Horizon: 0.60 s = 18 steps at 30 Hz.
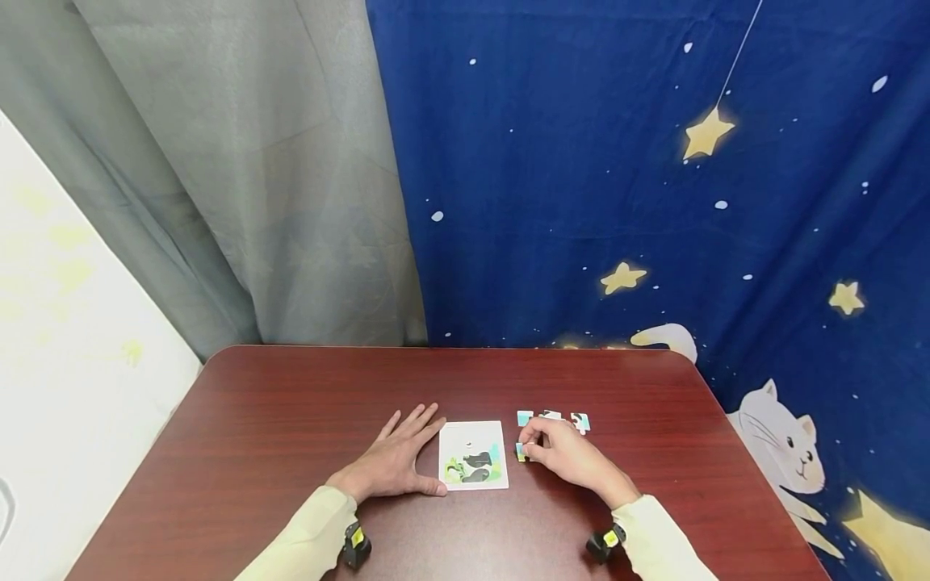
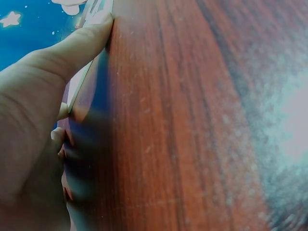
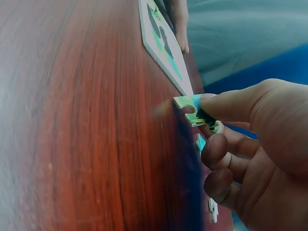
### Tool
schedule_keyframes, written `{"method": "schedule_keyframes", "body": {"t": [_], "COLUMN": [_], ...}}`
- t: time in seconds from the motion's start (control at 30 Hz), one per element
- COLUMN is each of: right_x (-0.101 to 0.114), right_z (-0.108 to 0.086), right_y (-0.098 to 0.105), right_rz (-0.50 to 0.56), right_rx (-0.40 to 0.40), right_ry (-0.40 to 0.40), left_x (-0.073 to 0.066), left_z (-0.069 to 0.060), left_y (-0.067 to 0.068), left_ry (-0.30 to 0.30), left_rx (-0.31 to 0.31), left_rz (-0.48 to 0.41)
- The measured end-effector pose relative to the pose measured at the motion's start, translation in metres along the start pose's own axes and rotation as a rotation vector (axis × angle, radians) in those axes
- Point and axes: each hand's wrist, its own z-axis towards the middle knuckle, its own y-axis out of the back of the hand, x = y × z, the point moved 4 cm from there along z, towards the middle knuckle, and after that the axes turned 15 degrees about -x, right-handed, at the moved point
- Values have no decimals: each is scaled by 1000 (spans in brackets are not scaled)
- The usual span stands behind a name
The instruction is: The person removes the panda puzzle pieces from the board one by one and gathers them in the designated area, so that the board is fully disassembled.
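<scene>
My right hand [image 1: 570, 456] pinches a puzzle piece [image 3: 188, 103] between thumb and fingers, just off the right side of the puzzle board [image 1: 465, 428]. The piece has green, light blue and black patches and a notched edge. The board is a square with a white border and a black-and-white animal picture on green and blue. At its left side my left hand [image 1: 395, 461] lies palm down with fingers spread; the thumb touches the lower left corner and a fingertip reaches the upper left edge. In the left wrist view the thumb [image 2: 79, 48] rests at the board's edge.
Behind the right hand lie several loose puzzle pieces [image 1: 525, 417], partly covered by the fingers. All of this is on a dark red wooden table [image 1: 291, 403]. A grey curtain [image 1: 291, 202] and a blue star-patterned curtain [image 1: 545, 202] hang beyond the far edge.
</scene>
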Motion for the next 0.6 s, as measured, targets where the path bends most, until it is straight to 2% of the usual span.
{"method": "schedule_keyframes", "body": {"t": [0.37, 0.6], "right_x": [-4, -2], "right_z": [2, 4], "right_y": [1, 5], "right_rz": [-86, -90], "right_rx": [-47, -59], "right_ry": [9, -6], "left_x": [-1, -1], "left_z": [0, 0], "left_y": [0, 0], "left_ry": [2, 8], "left_rx": [5, 11], "left_rz": [10, 13]}}
